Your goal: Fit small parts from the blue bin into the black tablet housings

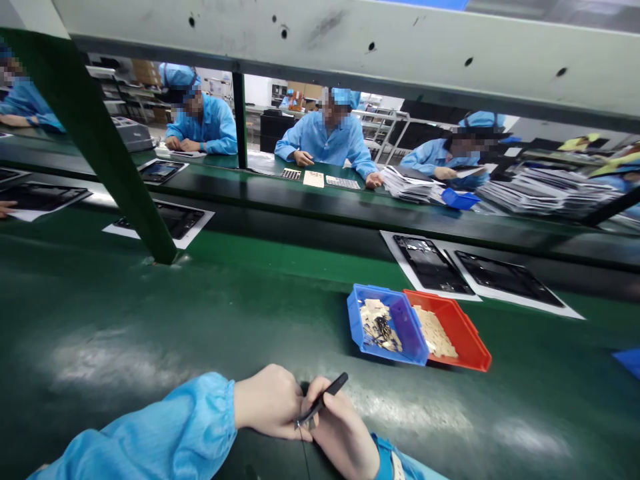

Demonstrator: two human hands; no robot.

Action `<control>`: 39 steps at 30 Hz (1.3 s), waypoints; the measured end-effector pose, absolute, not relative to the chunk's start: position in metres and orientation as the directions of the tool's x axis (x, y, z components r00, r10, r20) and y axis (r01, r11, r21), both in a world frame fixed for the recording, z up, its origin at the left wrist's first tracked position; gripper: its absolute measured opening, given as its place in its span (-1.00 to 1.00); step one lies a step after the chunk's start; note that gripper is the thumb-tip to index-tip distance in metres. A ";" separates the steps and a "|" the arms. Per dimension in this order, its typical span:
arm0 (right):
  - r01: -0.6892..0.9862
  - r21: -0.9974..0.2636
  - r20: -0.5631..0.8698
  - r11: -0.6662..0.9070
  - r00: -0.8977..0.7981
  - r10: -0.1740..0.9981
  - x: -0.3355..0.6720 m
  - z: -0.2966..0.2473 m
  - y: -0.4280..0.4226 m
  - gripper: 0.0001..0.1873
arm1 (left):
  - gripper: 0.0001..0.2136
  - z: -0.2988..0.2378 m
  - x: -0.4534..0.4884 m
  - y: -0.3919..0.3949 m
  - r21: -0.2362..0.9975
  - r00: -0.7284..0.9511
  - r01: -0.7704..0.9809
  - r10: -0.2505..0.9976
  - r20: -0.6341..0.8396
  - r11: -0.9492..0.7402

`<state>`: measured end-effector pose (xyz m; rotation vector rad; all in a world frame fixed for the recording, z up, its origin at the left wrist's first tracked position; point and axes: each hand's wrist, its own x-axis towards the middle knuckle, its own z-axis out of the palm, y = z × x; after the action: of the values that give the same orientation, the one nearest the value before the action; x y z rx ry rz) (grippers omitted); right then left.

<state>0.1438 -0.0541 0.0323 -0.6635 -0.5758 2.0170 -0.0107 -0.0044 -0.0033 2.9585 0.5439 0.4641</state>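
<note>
Low in the head view, my left hand (270,401) and my right hand (345,430) meet above the green bench. The right fingers grip black tweezers (331,389), slanted with the tip down against my left fingertips. My left hand is closed, its fingers curled inward; what they pinch is hidden. A thin dark wire (305,450) trails down from where the tips meet. Beyond my right hand stand a blue bin (419,343) of small beige pieces and dark coiled bits, and a red bin (475,343) of beige pieces.
Behind the bins, dark tablet-like panels (433,265) lie on white sheets along a conveyor strip (295,230). A slanted green post (110,160) rises at left, and a white beam (325,40) crosses overhead. Several co-workers in blue sit opposite, near stacked sheets (545,190).
</note>
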 end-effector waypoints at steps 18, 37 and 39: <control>-0.587 -0.648 -0.232 -0.485 -0.454 0.860 0.145 0.037 -0.052 -0.80 | -0.58 -0.003 -0.008 -0.001 0.122 0.906 0.327 0.348 0.242 -0.937; -0.576 -0.658 -0.236 -0.485 -0.454 0.859 0.145 0.038 -0.052 -0.80 | -0.57 -0.008 -0.009 -0.001 0.148 0.899 0.325 0.354 0.258 -0.934; -0.576 -0.660 -0.237 -0.482 -0.449 0.861 0.145 0.038 -0.052 -0.80 | -0.57 -0.008 -0.009 -0.002 0.154 0.900 0.320 0.351 0.260 -0.935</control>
<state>0.1448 -0.0518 0.0380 -0.7020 -0.6254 2.0174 -0.0091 -0.0016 -0.0078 2.9569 0.5238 0.4351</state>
